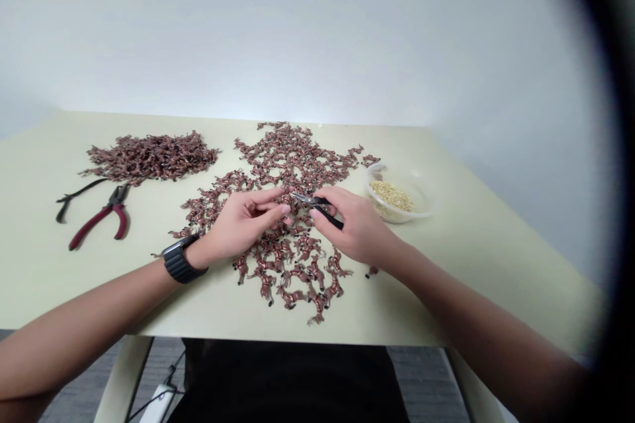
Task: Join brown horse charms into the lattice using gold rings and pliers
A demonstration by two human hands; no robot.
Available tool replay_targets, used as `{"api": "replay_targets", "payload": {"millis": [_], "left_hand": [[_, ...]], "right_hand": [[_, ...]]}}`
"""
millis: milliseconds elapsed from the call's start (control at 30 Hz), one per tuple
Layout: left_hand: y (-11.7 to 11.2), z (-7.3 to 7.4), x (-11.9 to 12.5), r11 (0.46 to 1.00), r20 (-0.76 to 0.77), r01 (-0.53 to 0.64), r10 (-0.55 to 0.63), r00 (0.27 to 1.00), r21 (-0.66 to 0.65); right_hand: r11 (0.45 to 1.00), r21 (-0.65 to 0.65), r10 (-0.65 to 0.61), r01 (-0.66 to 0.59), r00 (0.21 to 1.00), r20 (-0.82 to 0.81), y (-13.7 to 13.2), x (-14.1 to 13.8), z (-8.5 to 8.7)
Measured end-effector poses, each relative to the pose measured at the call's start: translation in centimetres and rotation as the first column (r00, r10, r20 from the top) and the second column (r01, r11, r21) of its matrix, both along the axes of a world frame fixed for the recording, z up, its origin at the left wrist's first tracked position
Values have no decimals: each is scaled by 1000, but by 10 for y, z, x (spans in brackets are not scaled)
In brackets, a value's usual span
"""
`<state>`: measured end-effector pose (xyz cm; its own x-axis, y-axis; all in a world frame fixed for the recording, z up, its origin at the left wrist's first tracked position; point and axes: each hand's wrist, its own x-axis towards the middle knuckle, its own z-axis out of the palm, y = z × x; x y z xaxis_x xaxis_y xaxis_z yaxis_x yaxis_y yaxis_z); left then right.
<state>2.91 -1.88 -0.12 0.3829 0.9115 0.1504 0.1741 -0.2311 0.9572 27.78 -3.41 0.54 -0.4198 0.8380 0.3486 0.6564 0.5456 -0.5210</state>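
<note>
A pale green table [44, 165] bears all items. At its far left lies a dense heap of small red-brown horse-shaped figurines [151, 157]. A second batch of the same figurines [292, 158] is spread in a single loose layer at table centre, directly under the hands. Red-handled pliers [102, 218] lie beside the heap. At right stands a clear plastic bowl [421, 195] containing a shallow mass of fine gold-coloured pieces [391, 196].

The right hand [354, 228] is closed around small black-handled pliers [317, 206], whose tips appear together; whether they clamp an item is too small to tell. The left hand [243, 225], wearing a black wristwatch [181, 259], has its fingers curled together just beside the plier tips, above the spread figurines. Whether these fingers hold an item cannot be determined.
</note>
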Motion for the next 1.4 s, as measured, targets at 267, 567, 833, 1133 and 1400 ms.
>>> {"api": "replay_targets", "payload": {"millis": [267,567,833,1133,1400], "left_hand": [[1,-1,-2,998,-58,18,-14,998,55],[2,-11,-6,914,-220,34,61,974,404],[21,-8,-26,376,-509,429,141,849,821],[4,1,-4,991,-140,-3,22,990,135],[1,8,0,987,28,46,-42,999,-155]], "right_hand": [[999,-25,26,-26,1000,5,-1,0,2],[975,-219,33,-45,998,-58,-6,-2,10],[439,-790,-35,-427,871,-491,-1,2,19],[975,-220,-56,22,988,-146,-2,0,7],[999,26,48,-48,999,13,1,2,1]]}}
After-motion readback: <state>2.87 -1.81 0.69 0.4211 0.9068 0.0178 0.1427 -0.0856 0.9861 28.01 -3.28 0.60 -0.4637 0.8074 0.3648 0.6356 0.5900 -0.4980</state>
